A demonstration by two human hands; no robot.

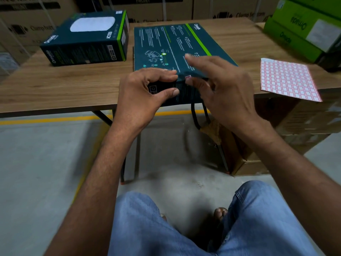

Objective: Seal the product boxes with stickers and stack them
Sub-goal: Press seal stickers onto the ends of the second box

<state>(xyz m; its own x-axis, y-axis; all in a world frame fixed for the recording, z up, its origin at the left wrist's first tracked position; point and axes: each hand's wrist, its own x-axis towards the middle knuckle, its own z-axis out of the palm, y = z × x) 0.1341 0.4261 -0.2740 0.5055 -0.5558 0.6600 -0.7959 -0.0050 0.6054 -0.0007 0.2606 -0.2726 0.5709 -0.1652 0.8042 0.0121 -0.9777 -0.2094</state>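
Observation:
A dark teal product box [173, 47] lies flat at the table's front edge, printed back side up. My left hand [142, 93] grips its near edge, fingers on top and thumb on the front face. A small pink sticker [187, 77] sits on the box's near top edge. My right hand [217, 87] hovers over that edge; its thumb presses by the sticker and its fingers are spread and blurred. A sheet of pink-bordered stickers [287, 80] lies to the right, overhanging the table's front edge. A second teal box [86, 39] rests at the back left.
The wooden table [55, 85] runs across the view. Green product boxes [304, 28] are stacked at the back right. Brown cartons [33, 24] stand behind the table, more cartons [295, 126] sit under its right side. My knees [258, 218] are below, over a grey floor with yellow lines.

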